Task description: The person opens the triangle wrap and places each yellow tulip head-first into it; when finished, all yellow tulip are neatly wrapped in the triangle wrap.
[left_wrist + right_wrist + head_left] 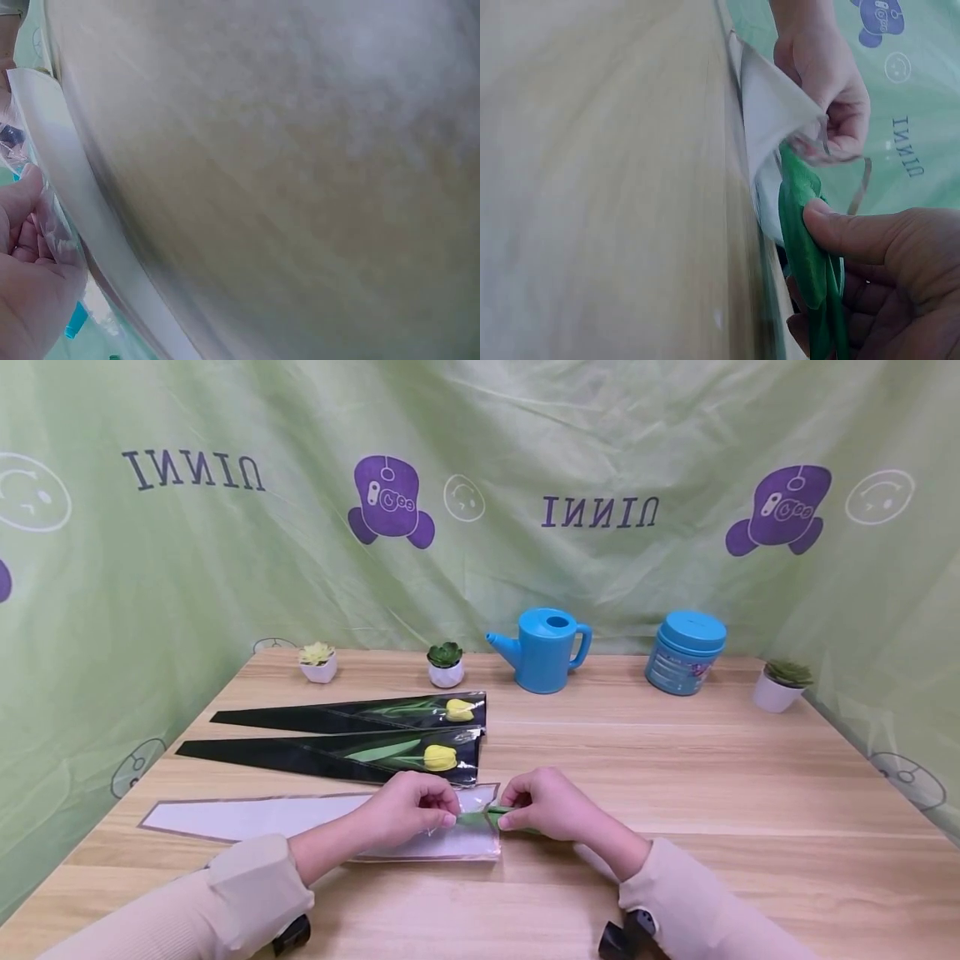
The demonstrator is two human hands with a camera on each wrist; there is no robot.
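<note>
A white flower sleeve (262, 816) with a brown border and clear front film lies on the near part of the table, its wide mouth to the right. At that mouth my left hand (412, 810) pinches the clear film and lifts it off the white backing. My right hand (551, 803) grips green leaves and a stem (804, 240) between thumb and fingers, their far end just inside the sleeve's opening. No blossom of this stem shows. Behind lie two black sleeves (300, 752), each holding a yellow tulip (440, 757).
Along the back edge of the wooden table (675, 877) stand a blue watering can (543, 652), a blue lidded tub (685, 656) and three small potted succulents (446, 668). A green printed curtain (480, 427) hangs behind and at both sides.
</note>
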